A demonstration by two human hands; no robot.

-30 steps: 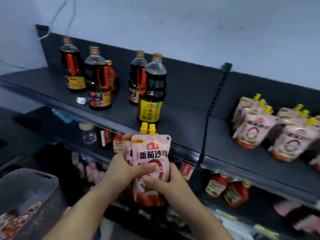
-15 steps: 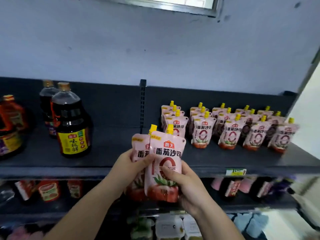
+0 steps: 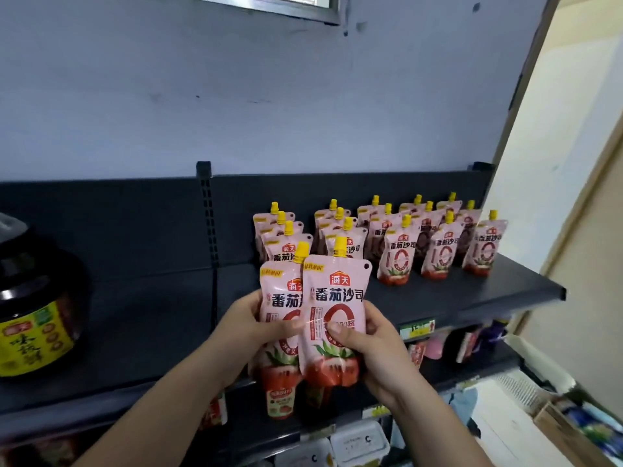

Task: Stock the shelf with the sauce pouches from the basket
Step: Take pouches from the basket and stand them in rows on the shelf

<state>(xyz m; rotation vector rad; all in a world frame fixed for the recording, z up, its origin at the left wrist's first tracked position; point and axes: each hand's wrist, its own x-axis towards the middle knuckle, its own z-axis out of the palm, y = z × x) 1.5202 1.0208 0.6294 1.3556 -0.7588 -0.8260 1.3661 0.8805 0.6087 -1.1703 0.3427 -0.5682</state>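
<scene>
Pink tomato sauce pouches [image 3: 332,298] held upright near the shelf [image 3: 438,298] front: left hand [image 3: 249,326] clasps one, right hand [image 3: 367,352] the other, fingers wrapped. We'd stand them spout-up before the stocked rows [image 3: 399,261], singly.

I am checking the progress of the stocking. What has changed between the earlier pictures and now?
The left hand and right hand carried the back pouch and front pouch rightward, away from the soy bottle, to the stocked rows on the shelf. The two pouches fanned slightly apart. Nothing was let go; both hands still grip them.
</scene>
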